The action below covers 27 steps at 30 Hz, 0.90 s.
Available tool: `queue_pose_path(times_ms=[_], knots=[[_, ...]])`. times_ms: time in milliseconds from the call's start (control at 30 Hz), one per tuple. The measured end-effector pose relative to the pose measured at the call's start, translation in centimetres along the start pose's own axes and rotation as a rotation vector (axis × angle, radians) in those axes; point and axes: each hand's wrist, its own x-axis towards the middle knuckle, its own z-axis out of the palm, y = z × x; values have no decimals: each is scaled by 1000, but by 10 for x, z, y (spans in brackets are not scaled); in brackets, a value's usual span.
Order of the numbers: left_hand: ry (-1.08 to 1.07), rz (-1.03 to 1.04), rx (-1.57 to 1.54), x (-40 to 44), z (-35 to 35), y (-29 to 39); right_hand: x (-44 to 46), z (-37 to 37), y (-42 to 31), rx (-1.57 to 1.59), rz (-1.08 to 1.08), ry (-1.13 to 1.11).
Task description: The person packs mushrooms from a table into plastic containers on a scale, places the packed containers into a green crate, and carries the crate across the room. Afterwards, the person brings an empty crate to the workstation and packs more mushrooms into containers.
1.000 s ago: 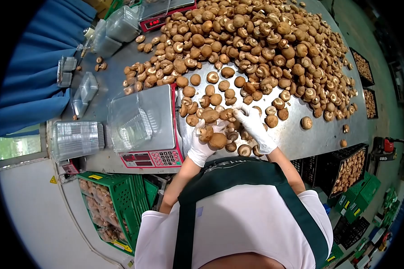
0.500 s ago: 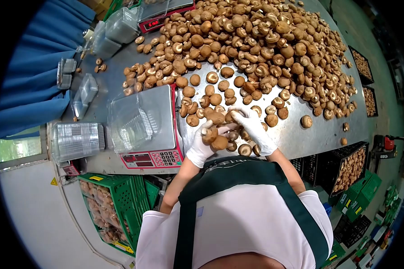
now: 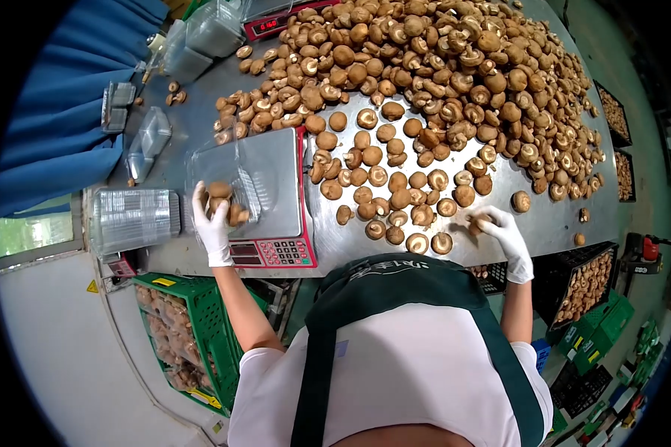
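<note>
My left hand (image 3: 212, 227), in a white glove, is curled around several brown shiitake mushrooms (image 3: 219, 195). It holds them at the clear plastic tray (image 3: 247, 195) on the flat digital scale (image 3: 279, 167); whether they touch the tray I cannot tell. Far to the right, my gloved right hand (image 3: 505, 237) pinches a single mushroom (image 3: 476, 222) just above the metal table, its fingers partly covering it. Between my hands lies a loose group of mushrooms (image 3: 399, 199), some caps up, some showing pale gills.
A large mushroom heap (image 3: 455, 67) covers the back of the table (image 3: 324, 246). Stacked clear trays (image 3: 136, 220) stand left of the scale, near a second scale (image 3: 268, 27) farther back. Below the edge are a green crate (image 3: 194, 320) and a black crate of mushrooms (image 3: 581, 283).
My hands have moved apart from the loose mushrooms. The left carried several mushrooms left to the tray on the scale; the right moved rightward and now pinches one mushroom.
</note>
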Motion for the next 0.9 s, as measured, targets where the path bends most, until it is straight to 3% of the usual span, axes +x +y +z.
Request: queue_pose_path(times_ms=[133, 167, 300, 467, 533, 733, 900], knots=[[91, 199, 334, -4, 13, 17, -43, -29, 3, -76, 250, -75], [163, 290, 457, -6, 21, 31, -51, -37, 8, -225, 203, -101], [40, 247, 111, -23, 65, 55, -68, -55, 15, -600, 438, -98], [-346, 375, 120, -51, 139, 71, -41, -26, -23, -604, 318, 47], [-391, 368, 142, -50, 171, 51, -17, -13, -9, -652, 50, 66], [-604, 633, 792, -41, 254, 19, 50, 42, -40, -747, -84, -124], [-582, 661, 729, -41, 263, 15, 69, 69, -58, -793, -179, -182]])
